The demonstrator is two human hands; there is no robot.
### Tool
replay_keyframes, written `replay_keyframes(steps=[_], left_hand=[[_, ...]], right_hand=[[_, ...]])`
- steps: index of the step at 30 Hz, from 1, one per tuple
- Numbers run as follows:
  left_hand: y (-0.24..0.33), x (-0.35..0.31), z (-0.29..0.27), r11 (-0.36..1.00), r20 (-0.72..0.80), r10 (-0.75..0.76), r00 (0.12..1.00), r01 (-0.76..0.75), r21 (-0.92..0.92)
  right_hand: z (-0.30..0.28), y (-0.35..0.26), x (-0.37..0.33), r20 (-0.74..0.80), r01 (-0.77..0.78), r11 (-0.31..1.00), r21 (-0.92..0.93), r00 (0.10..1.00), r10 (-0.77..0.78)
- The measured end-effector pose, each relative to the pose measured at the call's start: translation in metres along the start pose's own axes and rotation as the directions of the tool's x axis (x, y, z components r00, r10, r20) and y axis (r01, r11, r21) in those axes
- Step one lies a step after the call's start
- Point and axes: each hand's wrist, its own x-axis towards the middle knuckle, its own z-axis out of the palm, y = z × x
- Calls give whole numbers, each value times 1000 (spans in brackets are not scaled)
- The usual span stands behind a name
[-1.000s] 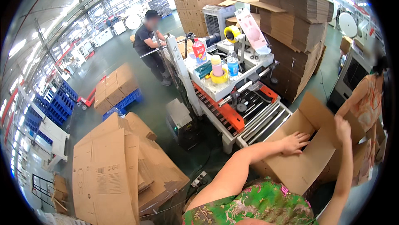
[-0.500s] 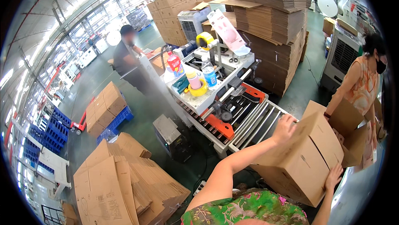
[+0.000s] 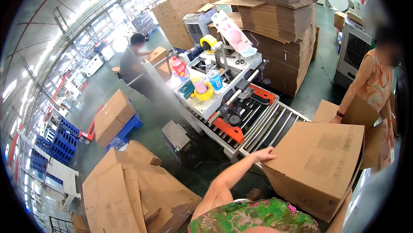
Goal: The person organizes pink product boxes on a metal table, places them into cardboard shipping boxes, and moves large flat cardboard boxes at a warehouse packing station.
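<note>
A large closed cardboard box [image 3: 316, 155] is tilted in front of me at the right, a broad printed side turned up. My left hand [image 3: 265, 154] has curled fingers against its left edge, near the far corner. Of my right arm only the forearm shows, at the box's near right edge; the box hides the hand and its fingers. The box's far edge is close to the metal rollers of the conveyor [image 3: 275, 125]. Just beyond it, a co-worker in an orange patterned top [image 3: 372, 80] has a hand at an open cardboard box [image 3: 325, 111].
A taping machine [image 3: 202, 104] carries bottles and tape rolls. Flattened cartons [image 3: 142, 190] are piled at the near left; a tall stack of them [image 3: 275, 31] rises behind the machine. Boxes on a blue pallet [image 3: 124, 125] stand at left, another person [image 3: 133, 67] beyond.
The box has turned over, bringing the printed side up and its seam out of sight. My left hand has shifted left and nearer along it; my right hand has gone behind it.
</note>
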Motion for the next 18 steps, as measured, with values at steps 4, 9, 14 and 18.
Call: replay_keyframes(steps=[4, 9, 14, 18], left_hand=[[147, -97, 0, 966, 0, 118, 993, -115, -232], [257, -168, 42, 894, 26, 320, 947, -292, -340], [258, -156, 121, 944, 167, 313, 935, -325, 55], [237, -113, 213, 854, 268, 24, 963, -159, 495]], right_hand=[[58, 1, -12, 147, -58, 987, 149, 988, 36], [141, -25, -36, 425, -130, 928, 348, 905, -33], [172, -23, -45, 449, -249, 752, 611, 891, -70], [138, -7, -38, 332, -311, 918, 247, 917, 221]])
